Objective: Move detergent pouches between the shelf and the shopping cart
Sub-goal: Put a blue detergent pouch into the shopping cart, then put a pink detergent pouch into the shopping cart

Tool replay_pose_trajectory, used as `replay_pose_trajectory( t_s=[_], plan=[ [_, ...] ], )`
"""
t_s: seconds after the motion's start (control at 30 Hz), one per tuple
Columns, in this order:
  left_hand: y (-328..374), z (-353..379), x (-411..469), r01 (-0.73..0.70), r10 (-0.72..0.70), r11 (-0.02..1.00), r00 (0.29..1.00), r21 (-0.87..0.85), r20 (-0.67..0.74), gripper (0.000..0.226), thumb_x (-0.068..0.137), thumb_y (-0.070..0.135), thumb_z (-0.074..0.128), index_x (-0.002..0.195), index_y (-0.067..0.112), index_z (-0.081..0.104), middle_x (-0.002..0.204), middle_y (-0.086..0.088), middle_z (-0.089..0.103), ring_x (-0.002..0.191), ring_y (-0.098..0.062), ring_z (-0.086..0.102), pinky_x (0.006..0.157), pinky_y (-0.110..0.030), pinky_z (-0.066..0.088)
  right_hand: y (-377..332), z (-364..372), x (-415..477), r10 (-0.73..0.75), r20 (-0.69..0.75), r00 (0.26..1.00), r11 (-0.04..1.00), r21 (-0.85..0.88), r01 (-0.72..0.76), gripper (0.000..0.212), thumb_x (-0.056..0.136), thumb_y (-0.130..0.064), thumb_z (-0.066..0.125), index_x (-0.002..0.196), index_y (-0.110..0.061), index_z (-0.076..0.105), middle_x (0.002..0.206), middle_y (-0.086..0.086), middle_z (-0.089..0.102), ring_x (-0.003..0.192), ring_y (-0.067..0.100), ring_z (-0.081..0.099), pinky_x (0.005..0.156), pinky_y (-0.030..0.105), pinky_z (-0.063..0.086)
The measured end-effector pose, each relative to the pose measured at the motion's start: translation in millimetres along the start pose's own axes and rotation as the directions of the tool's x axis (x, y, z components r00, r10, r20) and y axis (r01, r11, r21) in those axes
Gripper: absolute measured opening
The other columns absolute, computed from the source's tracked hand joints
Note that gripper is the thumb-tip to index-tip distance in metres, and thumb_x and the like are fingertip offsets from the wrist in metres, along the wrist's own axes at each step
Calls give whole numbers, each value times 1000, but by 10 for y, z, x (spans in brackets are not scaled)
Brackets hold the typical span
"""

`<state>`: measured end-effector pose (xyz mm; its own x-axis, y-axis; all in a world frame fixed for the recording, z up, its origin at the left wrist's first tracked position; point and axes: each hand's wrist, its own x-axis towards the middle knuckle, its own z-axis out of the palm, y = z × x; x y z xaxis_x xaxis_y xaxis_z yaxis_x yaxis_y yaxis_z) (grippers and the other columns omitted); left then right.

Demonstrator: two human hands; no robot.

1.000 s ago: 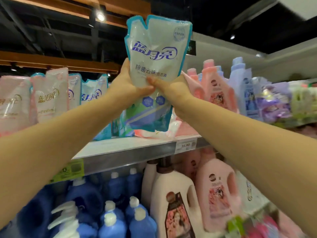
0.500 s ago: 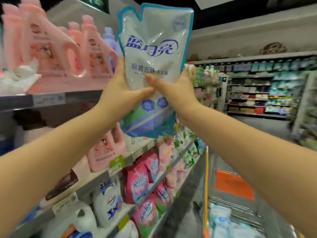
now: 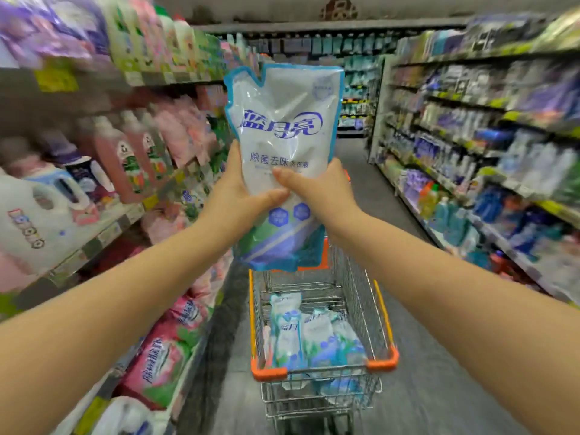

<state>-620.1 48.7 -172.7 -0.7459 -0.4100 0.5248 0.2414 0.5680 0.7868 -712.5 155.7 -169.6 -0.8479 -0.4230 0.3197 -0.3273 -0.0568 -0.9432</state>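
Both hands' grip — left hand (image 3: 241, 196), right hand (image 3: 317, 193) — clamped on upright detergent pouch (image 3: 282, 127) above shopping cart (image 3: 381, 361).

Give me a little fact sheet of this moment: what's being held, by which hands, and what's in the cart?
Held item: white and blue plastic detergent pouch, upright
Left hand: grips the pouch's left side
Right hand: grips its right side, thumb across the front
Wire shopping cart with orange trim: below the pouch, in the aisle
Cart contents: several similar blue-white pouches
Surroundings: stocked shelves on both sides
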Motion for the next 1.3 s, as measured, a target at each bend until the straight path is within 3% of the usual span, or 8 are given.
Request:
replay_pose_trajectory(
  t_s=[0.33, 0.47, 0.63, 0.77, 0.87, 1.0, 1.17, 1.3],
  plan=[
    [-1762, 748, 416, 272, -282, 959, 934, 73, 221, 93, 55, 43, 68, 138, 31, 27, 122, 13, 57, 116, -16, 55, 99, -38, 44, 1785, 230, 652, 333, -136, 933, 941, -17, -338, 82, 45, -51, 80, 113, -11, 57, 102, 2, 69, 89, 17, 69, 81, 40, 57],
    [-2472, 1050, 419, 354, -364, 931, 876, 89, 317, 91, 62, 36, 70, 141, 30, 24, 120, 15, 55, 116, -17, 55, 97, -32, 43, 2518, 302, 732, 474, -162, 865, 875, -25, -484, 59, 67, -35, 80, 110, -7, 51, 108, 6, 65, 83, 17, 66, 76, 35, 56],
    [-3293, 1528, 212, 590, -548, 807, 737, 19, 395, 98, 56, 35, 74, 141, 26, 25, 125, 6, 56, 116, -16, 55, 100, -37, 44, 3467, 322, 771, 634, -164, 755, 759, -56, -649, 65, 66, -39, 79, 114, -5, 53, 107, 8, 66, 77, 19, 67, 65, 36, 58],
    [-3824, 1935, 58, 791, -696, 606, 578, -83, 425, 86, 69, -1, 71, 140, 15, 26, 125, -1, 55, 108, -13, 55, 90, -17, 47, 4135, 341, 838, 746, -85, 661, 655, -90, -750, 49, 69, -34, 77, 109, -9, 63, 97, 7, 71, 66, 14, 65, 42, 20, 47],
    [-4235, 2223, 105, 855, -765, 511, 498, -87, 409, 99, 65, 6, 74, 146, 8, 17, 130, -5, 53, 108, -13, 53, 89, -17, 46, 4582, 310, 1004, 799, -47, 600, 592, -112, -798, 71, 53, -52, 75, 110, -11, 64, 94, 6, 72, 69, 18, 68, 46, 24, 48],
    [-4834, 2614, 187, 898, -813, 429, 429, -92, 393, 114, 44, 33, 78, 142, 9, 25, 133, -14, 52, 115, -24, 55, 102, -40, 44, 5136, 271, 1311, 843, -10, 538, 529, -171, -831, 57, 58, -46, 71, 105, -13, 67, 91, 7, 73, 63, 21, 66, 55, 32, 52],
    [-5382, 3015, 414, 917, -843, 397, 383, -45, 378, 104, 41, 30, 73, 131, -9, 38, 125, -21, 55, 98, -13, 59, 92, -28, 50, 5819, 243, 1608, 850, -3, 527, 511, -239, -826, 86, 39, -56, 61, 110, -7, 63, 98, 11, 71, 76, 22, 64, 75, 39, 54],
    [-5568, 3172, 732, 899, -906, 357, 267, 255, 328, 102, 53, 50, 70, 138, 2, 38, 137, -15, 49, 121, -22, 51, 104, -33, 38, 6239, 303, 1921, 878, 0, 479, 461, -275, -844, 60, 53, -30, 65, 106, -2, 66, 100, 12, 69, 89, 25, 65, 86, 43, 54]
  ],
)
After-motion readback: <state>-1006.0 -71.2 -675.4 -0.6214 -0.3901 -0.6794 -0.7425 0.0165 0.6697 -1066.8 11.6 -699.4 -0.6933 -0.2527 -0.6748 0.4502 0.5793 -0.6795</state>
